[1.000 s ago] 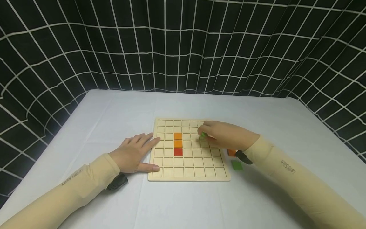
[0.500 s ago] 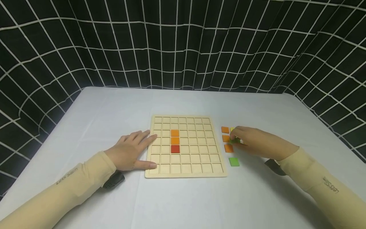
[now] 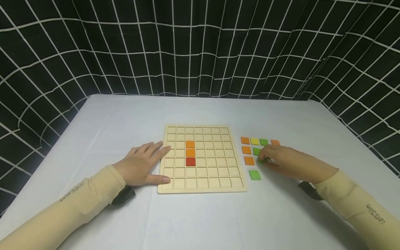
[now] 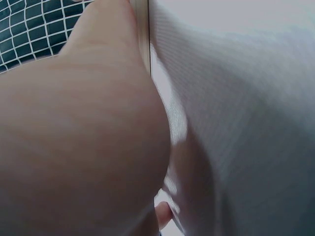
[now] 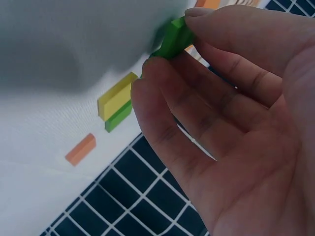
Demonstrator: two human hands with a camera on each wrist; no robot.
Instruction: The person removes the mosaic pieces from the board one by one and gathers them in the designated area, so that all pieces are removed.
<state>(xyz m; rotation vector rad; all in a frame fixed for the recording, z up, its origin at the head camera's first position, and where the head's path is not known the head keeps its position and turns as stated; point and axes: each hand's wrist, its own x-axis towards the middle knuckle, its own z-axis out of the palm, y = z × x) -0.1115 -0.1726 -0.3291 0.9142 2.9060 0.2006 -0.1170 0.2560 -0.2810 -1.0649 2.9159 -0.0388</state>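
A pale wooden grid board lies on the table with two orange tiles and a red tile stacked in one column. My left hand rests at the board's left edge, fingers spread, index fingertip and thumb over its rim. To the right of the board, my right hand pinches a green tile between thumb and fingertips, low over the loose tiles. Just beyond its fingers lies another green tile. In the right wrist view a yellow tile sits beside the fingers.
Loose tiles lie in rough rows right of the board: orange tiles nearest it, a yellow one, a green tile and an orange tile at the back. One light green tile lies nearer the front. A black gridded curtain hangs behind the white table.
My right hand has left the board with a green tile, moved right to the loose tiles, then slightly farther right, uncovering several of them. My left hand stays at the board's edge.
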